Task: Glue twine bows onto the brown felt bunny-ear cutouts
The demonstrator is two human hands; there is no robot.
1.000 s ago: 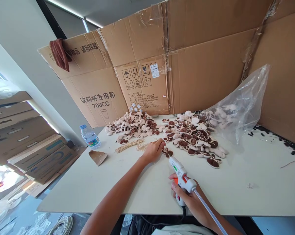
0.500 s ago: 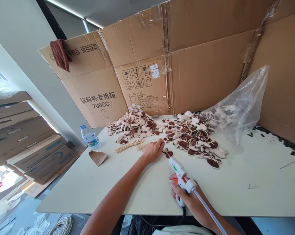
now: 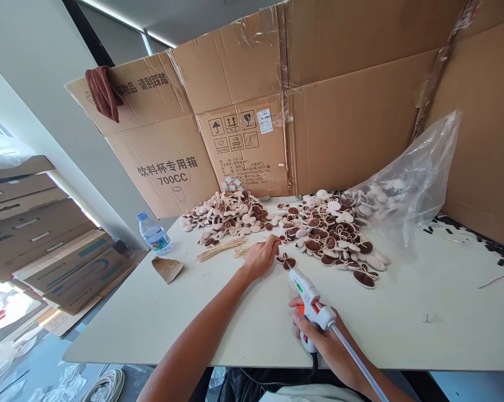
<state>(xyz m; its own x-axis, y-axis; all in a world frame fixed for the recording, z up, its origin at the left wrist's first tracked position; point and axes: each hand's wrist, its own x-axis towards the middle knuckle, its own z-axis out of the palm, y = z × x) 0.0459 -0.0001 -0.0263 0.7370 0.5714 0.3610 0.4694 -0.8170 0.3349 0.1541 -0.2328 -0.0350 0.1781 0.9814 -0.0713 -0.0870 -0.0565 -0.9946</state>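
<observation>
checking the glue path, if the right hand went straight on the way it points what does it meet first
Likely the small brown bow piece just ahead of the glue gun nozzle, beside the left hand; depth is unclear.

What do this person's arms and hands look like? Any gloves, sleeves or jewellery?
Both forearms are bare down to the picture's lower edge, and no sleeves show. The left hand and right hand wear no gloves. No watch, bracelet or ring can be seen on either.
</observation>
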